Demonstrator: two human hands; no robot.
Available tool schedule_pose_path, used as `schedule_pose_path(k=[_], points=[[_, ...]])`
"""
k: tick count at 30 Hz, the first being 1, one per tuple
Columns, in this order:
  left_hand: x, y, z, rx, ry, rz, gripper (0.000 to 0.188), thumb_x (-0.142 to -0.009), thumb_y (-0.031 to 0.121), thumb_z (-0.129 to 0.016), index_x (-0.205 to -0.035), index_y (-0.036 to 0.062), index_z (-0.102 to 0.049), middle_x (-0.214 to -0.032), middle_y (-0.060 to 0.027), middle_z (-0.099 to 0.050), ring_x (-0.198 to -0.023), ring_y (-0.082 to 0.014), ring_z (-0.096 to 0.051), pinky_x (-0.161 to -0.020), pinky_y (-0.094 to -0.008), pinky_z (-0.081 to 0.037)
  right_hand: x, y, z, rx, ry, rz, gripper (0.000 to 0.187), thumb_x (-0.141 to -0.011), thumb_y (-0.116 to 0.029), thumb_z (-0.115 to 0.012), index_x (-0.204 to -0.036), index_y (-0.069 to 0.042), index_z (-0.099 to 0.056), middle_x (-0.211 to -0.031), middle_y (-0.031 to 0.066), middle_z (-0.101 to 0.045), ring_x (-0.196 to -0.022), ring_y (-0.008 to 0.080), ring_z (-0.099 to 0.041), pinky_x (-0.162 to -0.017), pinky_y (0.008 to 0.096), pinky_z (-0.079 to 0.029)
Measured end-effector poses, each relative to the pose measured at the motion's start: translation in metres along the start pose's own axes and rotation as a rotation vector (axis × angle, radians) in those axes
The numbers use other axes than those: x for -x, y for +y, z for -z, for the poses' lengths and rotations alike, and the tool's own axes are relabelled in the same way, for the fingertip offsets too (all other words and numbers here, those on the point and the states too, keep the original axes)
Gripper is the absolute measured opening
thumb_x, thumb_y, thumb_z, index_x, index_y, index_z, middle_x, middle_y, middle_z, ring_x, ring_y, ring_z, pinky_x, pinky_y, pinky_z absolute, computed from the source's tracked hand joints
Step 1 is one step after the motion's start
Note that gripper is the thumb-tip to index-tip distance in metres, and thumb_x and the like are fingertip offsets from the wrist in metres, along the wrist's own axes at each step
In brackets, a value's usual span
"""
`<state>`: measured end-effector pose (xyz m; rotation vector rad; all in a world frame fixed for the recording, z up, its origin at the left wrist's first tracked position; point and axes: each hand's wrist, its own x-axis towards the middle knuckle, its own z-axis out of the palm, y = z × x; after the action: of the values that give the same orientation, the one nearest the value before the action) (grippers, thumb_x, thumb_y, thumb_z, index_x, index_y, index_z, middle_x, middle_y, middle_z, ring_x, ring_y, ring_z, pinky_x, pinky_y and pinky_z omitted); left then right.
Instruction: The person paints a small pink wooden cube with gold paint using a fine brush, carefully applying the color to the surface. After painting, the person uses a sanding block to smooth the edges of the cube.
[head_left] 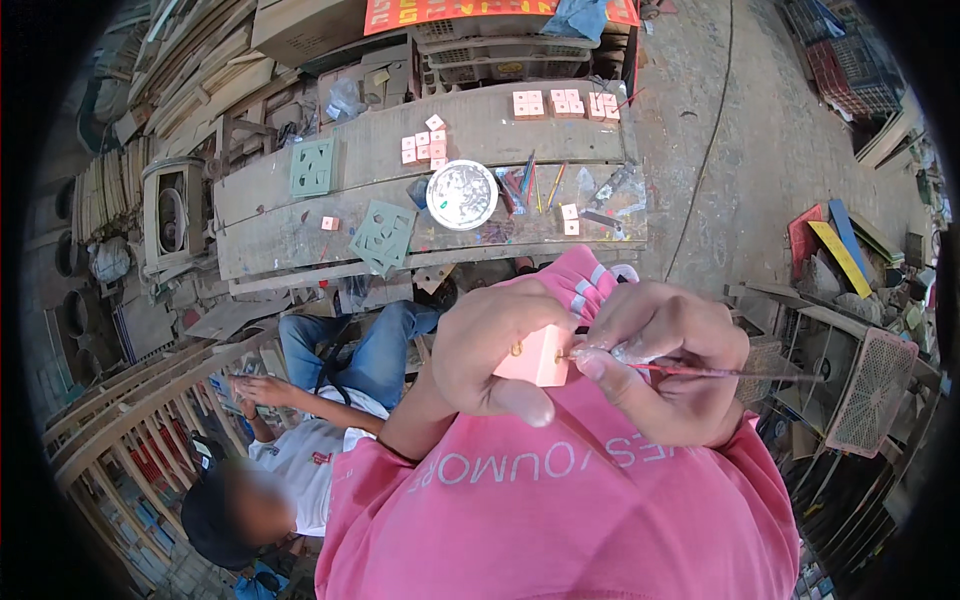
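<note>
Block (545,360), pale pink, is held up off the table's (262,237) near edge, toward its right end, with air between it and the wood. The left hand (485,335) grips it, thumb along the lower side; the right hand (680,350) pinches a thin paintbrush (705,371), tip at the block's right face, though whether it touches is hard to tell. On the table, three groups of blocks (567,104) line the far edge at the right corner, and another cluster (423,143) sits mid-length, with planks showing between. A round white dish (462,195) is at the table's middle, a few brushes (537,190) just right of it. Of two green cut-out sheets, one (312,167) lies well inside the table's left half; the other (383,235) reaches the near edge. Floor (695,140) stretches widely past the table's right end; a seated co-worker (310,430) takes up room off its near left side.
</note>
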<state>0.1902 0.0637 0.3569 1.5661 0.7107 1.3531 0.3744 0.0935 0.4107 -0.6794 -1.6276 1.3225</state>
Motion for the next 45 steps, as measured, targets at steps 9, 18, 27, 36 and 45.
schedule_pose_path(k=[9,18,27,36,45], points=[[-0.007,-0.002,-0.004,-0.187,0.023,-0.144,0.067,-0.069,0.034,-0.078,-0.119,-0.0002,-0.051,-0.106,-0.0159,-0.054,-0.081,-0.0242,-0.056,-0.07,-0.0331,-0.045,-0.006,-0.003,0.008,0.178,-0.009,0.112,0.019,-0.069,0.012,-0.068,-0.065,0.002,-0.052,-0.074,0.0152,-0.06,-0.056,0.0185,-0.058,-0.048,0.0246,-0.043],[-0.006,-0.006,-0.011,-0.207,0.123,-0.144,0.062,-0.068,0.027,-0.081,-0.12,0.0057,-0.056,-0.103,-0.0136,-0.055,-0.082,-0.024,-0.056,-0.071,-0.0343,-0.046,0.005,0.006,0.001,-0.312,0.188,-0.327,0.021,-0.073,0.012,-0.065,-0.072,0.0,-0.049,-0.075,0.0138,-0.062,-0.066,0.0133,-0.061,-0.054,0.0223,-0.045],[-0.004,-0.012,-0.012,-0.243,0.226,-0.165,0.05,-0.068,0.014,-0.081,-0.11,0.0044,-0.057,-0.101,-0.0167,-0.057,-0.079,-0.022,-0.058,-0.067,-0.031,-0.048,-0.005,0.003,0.004,0.216,0.081,0.046,0.014,-0.068,0.012,-0.068,-0.07,0.002,-0.058,-0.075,0.0138,-0.062,-0.062,0.0189,-0.061,-0.051,0.0247,-0.045],[-0.003,-0.014,-0.013,-0.082,0.227,-0.111,0.049,-0.067,0.008,-0.081,-0.109,0.0049,-0.056,-0.101,-0.0187,-0.057,-0.079,-0.0202,-0.058,-0.067,-0.0301,-0.048,-0.002,0.011,0.003,0.108,0.112,0.031,0.018,-0.068,0.012,-0.069,-0.066,0.002,-0.054,-0.072,0.0142,-0.061,-0.062,0.02,-0.062,-0.052,0.0255,-0.046],[-0.008,-0.018,-0.013,-0.179,0.232,-0.229,0.051,-0.065,0.009,-0.082,-0.11,0.0095,-0.057,-0.102,-0.0147,-0.059,-0.085,-0.026,-0.062,-0.07,-0.0359,-0.051,-0.006,0.005,-0.003,0.103,0.149,-0.015,0.019,-0.07,0.011,-0.069,-0.064,0.001,-0.053,-0.066,0.0123,-0.06,-0.058,0.0183,-0.06,-0.05,0.0258,-0.044]])
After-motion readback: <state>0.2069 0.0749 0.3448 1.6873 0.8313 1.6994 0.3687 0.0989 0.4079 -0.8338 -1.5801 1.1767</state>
